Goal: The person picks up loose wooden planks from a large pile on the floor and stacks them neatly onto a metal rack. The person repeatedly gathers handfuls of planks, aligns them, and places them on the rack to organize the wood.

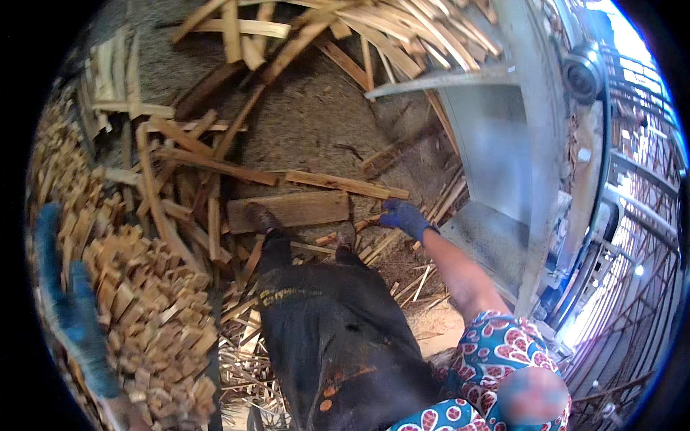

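My left hand (pixel 80 323), in a worn blue-teal glove, is raised at the left edge beside a large heap of short cut wood blocks (pixel 154 323). Its fingers are stretched and apart, with nothing in them. My right hand (pixel 407 219), in a blue glove, reaches forward on a bare forearm. Its fingers are slightly bent and apart, close to the end of a thin wood strip (pixel 370 220); whether they touch it I cannot make out. Just beyond lies a long narrow wood slat (pixel 338 183). One of my shoes rests on a wide board (pixel 309 209).
A grey metal machine frame (pixel 528 144) stands close on the right, with a pulley wheel (pixel 582 74) behind it. Long wood offcuts (pixel 424 29) pile up at the far side. Splinters (pixel 248 366) litter the ground below. My dark apron (pixel 345 330) covers the lower middle.
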Action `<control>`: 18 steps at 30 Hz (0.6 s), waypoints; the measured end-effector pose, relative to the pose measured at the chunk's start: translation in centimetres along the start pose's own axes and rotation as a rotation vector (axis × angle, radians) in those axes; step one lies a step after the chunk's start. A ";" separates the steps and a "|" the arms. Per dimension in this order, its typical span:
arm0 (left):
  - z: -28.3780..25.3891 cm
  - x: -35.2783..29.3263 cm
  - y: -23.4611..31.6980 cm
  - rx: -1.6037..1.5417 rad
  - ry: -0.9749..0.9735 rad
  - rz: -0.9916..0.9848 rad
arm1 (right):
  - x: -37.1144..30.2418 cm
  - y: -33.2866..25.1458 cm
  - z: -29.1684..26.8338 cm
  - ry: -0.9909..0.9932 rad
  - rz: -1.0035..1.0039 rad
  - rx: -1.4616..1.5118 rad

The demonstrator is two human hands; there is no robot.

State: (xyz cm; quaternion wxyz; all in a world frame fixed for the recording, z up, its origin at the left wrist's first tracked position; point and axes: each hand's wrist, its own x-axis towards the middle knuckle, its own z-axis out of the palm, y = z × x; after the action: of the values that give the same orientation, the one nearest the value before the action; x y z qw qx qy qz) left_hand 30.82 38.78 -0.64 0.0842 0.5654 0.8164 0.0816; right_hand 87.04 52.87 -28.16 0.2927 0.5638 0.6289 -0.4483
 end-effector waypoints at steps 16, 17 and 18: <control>39.1 -13.5 23.5 -1.117 -0.986 -0.940 | 26.8 19.1 15.9 0.659 -0.187 -0.404; 38.6 -11.7 24.7 -1.291 -0.880 -1.334 | 27.4 19.5 16.0 0.693 -0.228 -0.416; 38.7 -11.0 25.3 -1.458 -0.742 -1.734 | 27.2 20.7 15.9 0.717 -0.254 -0.443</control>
State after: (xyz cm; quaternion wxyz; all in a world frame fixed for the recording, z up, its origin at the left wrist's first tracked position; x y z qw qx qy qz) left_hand 66.51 38.68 -32.03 0.6437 -0.3670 0.6132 0.2738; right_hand 99.73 50.00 -63.55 0.1122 0.5256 0.8360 -0.1110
